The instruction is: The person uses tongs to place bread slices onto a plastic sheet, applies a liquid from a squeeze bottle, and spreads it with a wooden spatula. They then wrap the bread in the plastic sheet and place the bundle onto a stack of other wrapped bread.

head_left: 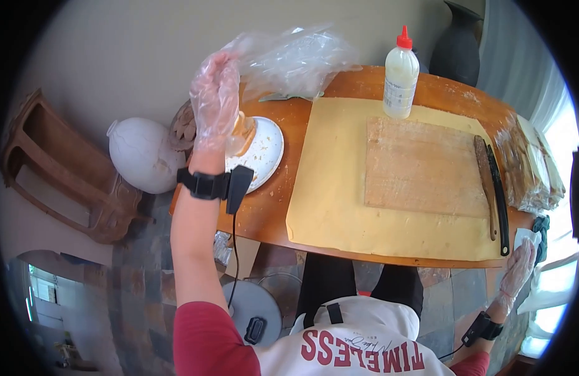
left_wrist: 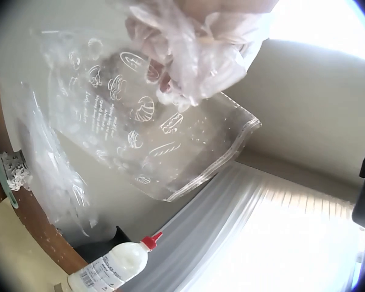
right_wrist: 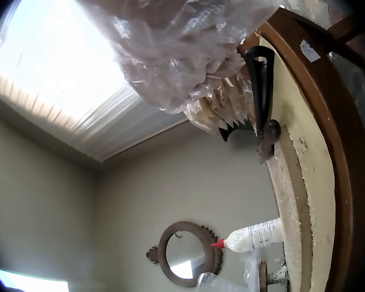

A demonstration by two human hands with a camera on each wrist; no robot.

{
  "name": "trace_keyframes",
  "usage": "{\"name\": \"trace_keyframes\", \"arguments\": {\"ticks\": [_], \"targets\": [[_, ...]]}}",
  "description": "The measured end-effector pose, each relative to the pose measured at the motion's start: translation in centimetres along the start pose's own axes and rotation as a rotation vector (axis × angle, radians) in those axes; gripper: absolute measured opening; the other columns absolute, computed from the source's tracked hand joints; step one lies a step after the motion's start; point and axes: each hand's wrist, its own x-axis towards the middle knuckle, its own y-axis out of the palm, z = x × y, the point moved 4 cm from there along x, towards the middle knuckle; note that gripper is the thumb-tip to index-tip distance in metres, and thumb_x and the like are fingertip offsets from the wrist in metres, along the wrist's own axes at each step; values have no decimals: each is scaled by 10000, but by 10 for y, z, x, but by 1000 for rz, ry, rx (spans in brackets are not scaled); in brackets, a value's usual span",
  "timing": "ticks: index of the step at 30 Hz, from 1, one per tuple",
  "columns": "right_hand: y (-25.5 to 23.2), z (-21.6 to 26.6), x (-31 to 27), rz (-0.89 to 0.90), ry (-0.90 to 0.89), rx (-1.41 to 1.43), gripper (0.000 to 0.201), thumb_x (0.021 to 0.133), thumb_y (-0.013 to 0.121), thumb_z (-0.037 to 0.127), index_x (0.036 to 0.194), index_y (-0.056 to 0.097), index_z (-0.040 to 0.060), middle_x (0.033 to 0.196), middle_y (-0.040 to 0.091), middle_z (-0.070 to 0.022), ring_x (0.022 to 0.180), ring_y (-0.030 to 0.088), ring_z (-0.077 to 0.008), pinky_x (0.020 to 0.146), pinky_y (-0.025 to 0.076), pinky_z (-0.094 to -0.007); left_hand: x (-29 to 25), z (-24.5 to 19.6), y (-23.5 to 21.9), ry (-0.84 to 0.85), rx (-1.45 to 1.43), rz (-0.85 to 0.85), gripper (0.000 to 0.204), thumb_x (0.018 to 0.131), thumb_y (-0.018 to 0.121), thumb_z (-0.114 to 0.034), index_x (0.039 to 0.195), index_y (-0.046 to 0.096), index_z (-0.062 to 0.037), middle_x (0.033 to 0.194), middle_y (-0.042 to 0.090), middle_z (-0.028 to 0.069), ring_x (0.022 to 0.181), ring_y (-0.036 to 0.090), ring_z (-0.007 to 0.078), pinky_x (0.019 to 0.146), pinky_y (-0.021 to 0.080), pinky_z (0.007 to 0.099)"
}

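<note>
one printed bag (left_wrist: pixel 131 131) hung raised in the grip of the left hand (head_left: pixel 215 94), seemingly unfilled; whether the right hand (head_left: pixel 518 271) gripped anything, i couldn't tell.

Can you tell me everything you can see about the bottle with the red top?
The bottle looks like plastic, whitish and a bit see-through, with rounded shoulders. Its red cap narrows to a pointy tip. A label has dark print too small to read. It stands upright on the yellow sheet, near the table's far edge. Nobody is touching it. I can't tell whether its bottom touches the wooden board.
</note>
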Motion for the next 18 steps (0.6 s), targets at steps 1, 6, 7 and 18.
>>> {"name": "trace_keyframes", "arguments": {"ticks": [1, 6, 7, 18], "targets": [[7, -3, 1, 30, -73, -50, 201, 962, 572, 210, 1097, 594, 64, 758, 457, 85, 613, 369, 25, 505, 265, -141, -16, -7, -6, -26, -78, -1, 163, 874, 550, -18, 987, 666, -36, 944, 669, 59, 895, 621, 156, 796, 477, 288], [67, 11, -28, 233, -114, -169, 180, 970, 550, 185, 1058, 613, 42, 855, 514, 63, 652, 399, 13, 522, 290, -155, -92, -51, -20, 96, 35, 91, 119, 855, 612, -5, 945, 673, -51, 981, 671, 90, 971, 624, 209, 867, 473, 314], [83, 17, -39, 270, -97, -159, 175, 971, 548, 189, 1042, 614, 44, 842, 513, 65, 645, 394, 13, 521, 289, -157, -104, -56, -19, 134, 47, 107, 114, 848, 624, -1, 937, 673, -52, 986, 672, 97, 985, 624, 219, 880, 472, 321], [210, 28, -144, 883, 57, -191, 276, 943, 563, 292, 1047, 621, 43, 750, 592, 9, 591, 456, -38, 514, 354, -183, -187, -38, -6, -38, -48, 223, 118, 839, 612, 70, 922, 634, -10, 1057, 664, 136, 1052, 612, 246, 925, 463, 343]]}}
